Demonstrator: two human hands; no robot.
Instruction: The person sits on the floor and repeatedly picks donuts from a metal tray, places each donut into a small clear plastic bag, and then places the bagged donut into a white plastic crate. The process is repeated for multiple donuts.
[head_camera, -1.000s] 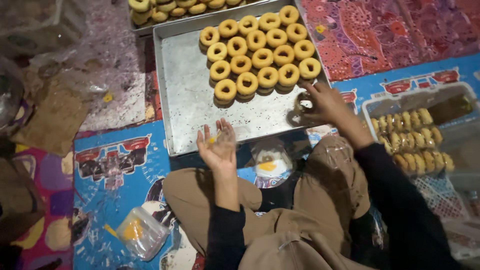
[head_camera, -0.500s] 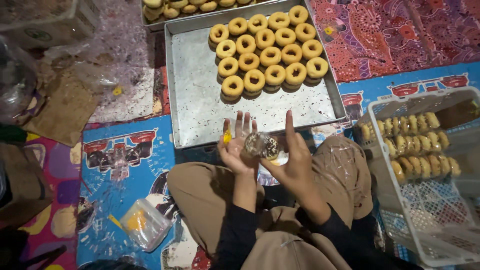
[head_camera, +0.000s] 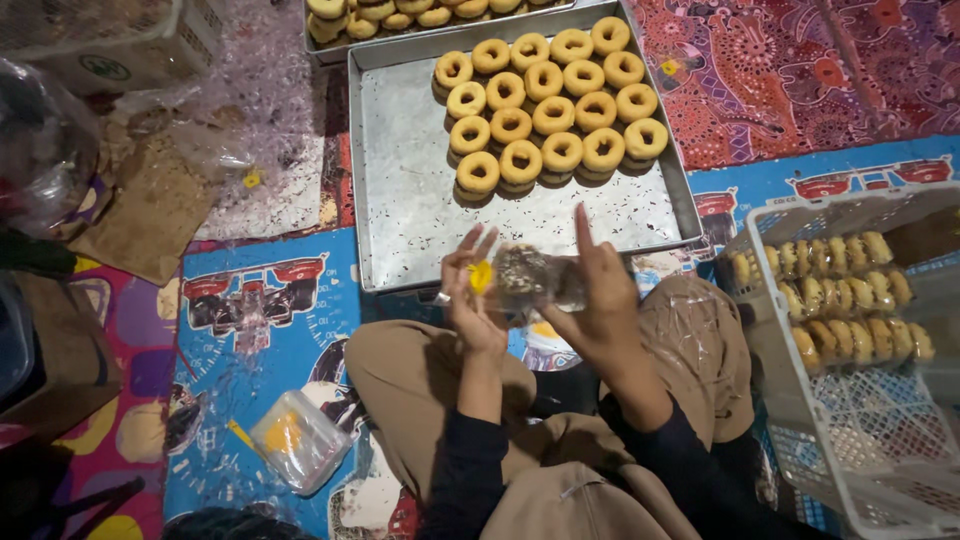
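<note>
Sitting cross-legged on a patterned floor mat (head_camera: 250, 300), the person holds a dark sprinkle-topped doughnut in a clear plastic wrapper (head_camera: 530, 275) up between both hands, just in front of the near edge of a metal tray (head_camera: 410, 200). The right hand (head_camera: 600, 300) is closed around the wrapped doughnut from the right side, with its forefinger raised straight up. The left hand (head_camera: 470, 295) pinches the wrapper's left end, where a small yellow tie (head_camera: 481, 275) shows between its fingers. On the tray, rows of plain ring doughnuts (head_camera: 550, 100) fill the far right corner, while the near and left parts lie bare. A second tray (head_camera: 420, 15) of doughnuts sits beyond its far edge. To the right on the mat stands a white plastic basket (head_camera: 860, 420) with wrapped doughnuts (head_camera: 830, 290) packed in rows along its far end. Near the person's left knee lies a clear bag with yellow pieces (head_camera: 295, 440). Crumpled plastic sheeting (head_camera: 240, 130) covers the mat at the tray's left side.
</note>
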